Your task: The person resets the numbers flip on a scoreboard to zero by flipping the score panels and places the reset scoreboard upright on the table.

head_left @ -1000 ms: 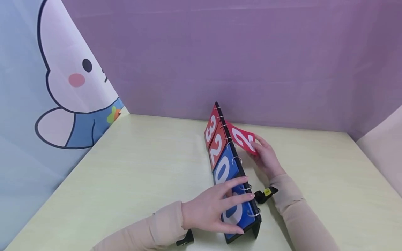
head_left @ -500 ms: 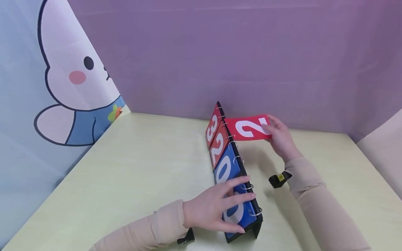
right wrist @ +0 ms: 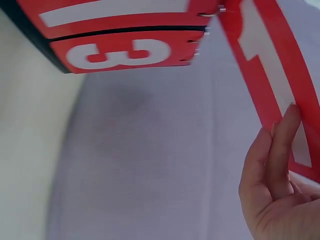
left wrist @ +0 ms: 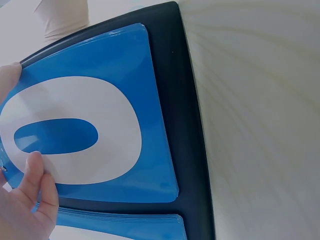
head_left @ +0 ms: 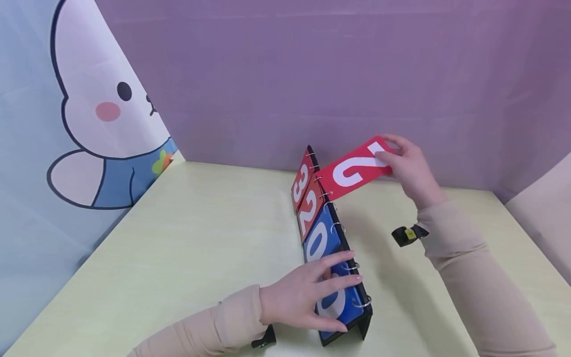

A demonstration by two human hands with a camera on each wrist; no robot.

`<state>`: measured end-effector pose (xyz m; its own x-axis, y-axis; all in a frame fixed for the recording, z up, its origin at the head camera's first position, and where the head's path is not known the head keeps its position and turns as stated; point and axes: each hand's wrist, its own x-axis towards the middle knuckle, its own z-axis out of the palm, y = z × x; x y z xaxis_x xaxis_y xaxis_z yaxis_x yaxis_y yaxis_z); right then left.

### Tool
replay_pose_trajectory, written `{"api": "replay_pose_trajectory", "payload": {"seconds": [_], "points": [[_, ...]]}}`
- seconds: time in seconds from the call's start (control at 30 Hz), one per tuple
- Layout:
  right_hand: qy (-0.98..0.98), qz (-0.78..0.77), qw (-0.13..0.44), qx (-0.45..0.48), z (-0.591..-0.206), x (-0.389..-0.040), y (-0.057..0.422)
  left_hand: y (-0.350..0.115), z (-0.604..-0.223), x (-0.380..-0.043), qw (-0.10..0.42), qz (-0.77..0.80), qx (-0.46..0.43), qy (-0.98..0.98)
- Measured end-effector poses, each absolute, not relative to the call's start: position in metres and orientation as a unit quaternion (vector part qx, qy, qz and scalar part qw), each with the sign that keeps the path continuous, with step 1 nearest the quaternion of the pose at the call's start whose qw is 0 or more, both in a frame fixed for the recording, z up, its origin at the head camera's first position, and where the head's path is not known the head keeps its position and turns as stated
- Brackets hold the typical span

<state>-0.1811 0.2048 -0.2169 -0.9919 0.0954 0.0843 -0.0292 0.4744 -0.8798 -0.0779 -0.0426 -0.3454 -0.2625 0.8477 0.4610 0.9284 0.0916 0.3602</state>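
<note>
A flip scoreboard (head_left: 345, 244) with a black frame and metal rings stands lengthwise on the table. Red cards 3 (head_left: 301, 183) and 2 (head_left: 308, 214) face left at its far half; a blue 0 card (head_left: 318, 240) and another lie nearer. My right hand (head_left: 412, 166) pinches the free end of a red card (head_left: 355, 167), raised on its rings to the right and showing 2. Its other side, with a 1 (right wrist: 272, 65), appears in the right wrist view. My left hand (head_left: 308, 295) holds the scoreboard's near end, fingertips at the top edge and on the blue card (left wrist: 155, 165).
The pale table (head_left: 214, 238) extends on both sides of the scoreboard. Behind it hangs a purple cloth (head_left: 357, 74), with a blue cartoon-print cloth (head_left: 31, 223) at the left. A black strap piece (head_left: 406, 235) hangs at the right wrist.
My right hand has moved up and to the right, swinging the red card from hanging low beside the scoreboard to raised above its ridge. The left hand has stayed in place.
</note>
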Motion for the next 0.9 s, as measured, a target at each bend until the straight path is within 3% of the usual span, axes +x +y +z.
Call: {"api": "replay_pose_trajectory", "payload": {"seconds": [0.47,0.9], "points": [[-0.879,0.451,0.126,0.087,-0.190,-0.154,0.159,-0.046,-0.342,-0.074,0.083,-0.308,-0.613,-0.723],[-0.895,0.382,0.073,0.219,-0.216,-0.157,0.136,-0.046,-0.342,-0.074,0.092,-0.304,-0.614,-0.722]]}}
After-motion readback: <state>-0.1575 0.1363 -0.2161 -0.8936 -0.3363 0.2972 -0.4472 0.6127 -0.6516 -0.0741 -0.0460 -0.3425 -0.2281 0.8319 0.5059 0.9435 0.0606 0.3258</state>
